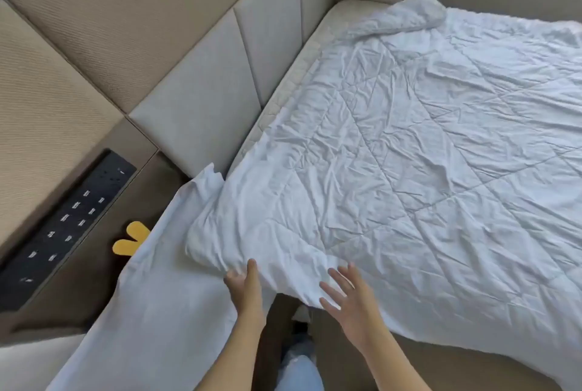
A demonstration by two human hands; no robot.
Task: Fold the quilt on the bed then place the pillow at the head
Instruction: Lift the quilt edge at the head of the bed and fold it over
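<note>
Both hands worked the near corner of the quilt, which lay spread and creased across most of the bed, one far corner bunched near the headboard. Left hand pinched the bunched corner; right hand hovered with fingers spread, gripping nothing, just over the hanging edge. No pillow could be identified with certainty, though a white cloth draped beside the bed; judged risk: a one-handed lift would drag the quilt askew, leaving an uneven fold.
</note>
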